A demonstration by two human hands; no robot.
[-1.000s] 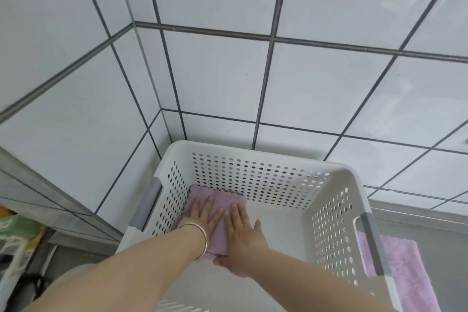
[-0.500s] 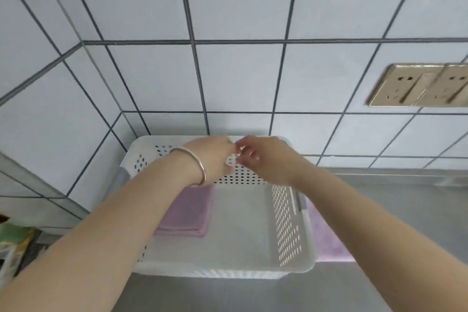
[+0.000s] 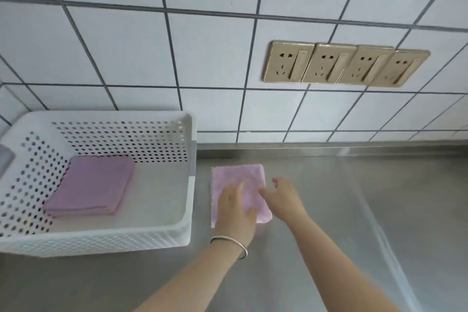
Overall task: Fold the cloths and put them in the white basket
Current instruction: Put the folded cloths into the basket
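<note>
A white perforated basket [image 3: 188, 185] stands at the left on the steel counter. Inside it, against the left wall, lies a folded purple cloth stack [image 3: 93, 186]. Just right of the basket a pink fluffy cloth [image 3: 236, 175] lies flat on the counter. My left hand [image 3: 234, 213], with a silver bangle on the wrist, rests palm down on the cloth's near half. My right hand [image 3: 283, 197] is at the cloth's right edge, fingers spread and touching it.
The steel counter [image 3: 354, 210] stretches to the right. A white tiled wall rises behind it, with a row of gold wall sockets [image 3: 344, 64] above the counter. The basket has grey handles [image 3: 193, 159] on its sides.
Both hands left the basket, where they had pressed the purple cloth down, and moved right onto the pink cloth on the counter. The view swung right with them.
</note>
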